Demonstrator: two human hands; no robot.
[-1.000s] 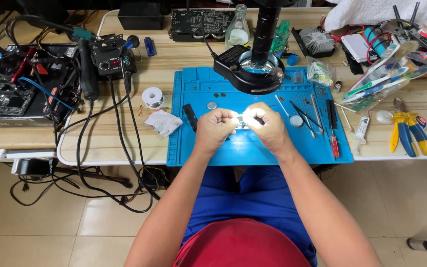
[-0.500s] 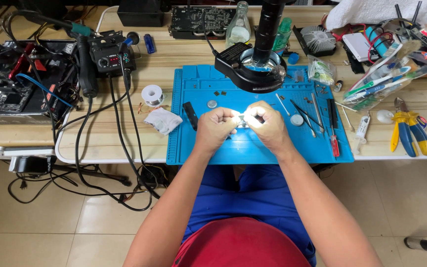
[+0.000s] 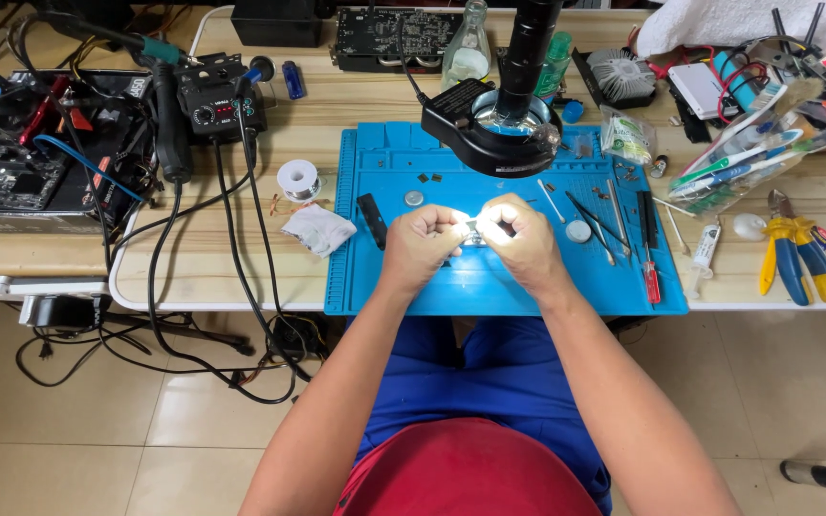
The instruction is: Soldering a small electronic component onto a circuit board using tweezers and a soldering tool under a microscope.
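Together, left hand [image 3: 420, 244] and right hand [image 3: 520, 239] pinch a small part [image 3: 471, 227] between their grips.

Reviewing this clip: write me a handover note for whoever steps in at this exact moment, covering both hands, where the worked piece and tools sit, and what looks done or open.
Left hand: closed on a small part, over the blue work mat.
Right hand: pinching the same part from the other side, under the ring light.
Tools: tweezers and red screwdriver lie on the mat's right; solder spool and cloth to its left.
Done or left: too glare-washed to tell; the part is in hand, not set down.
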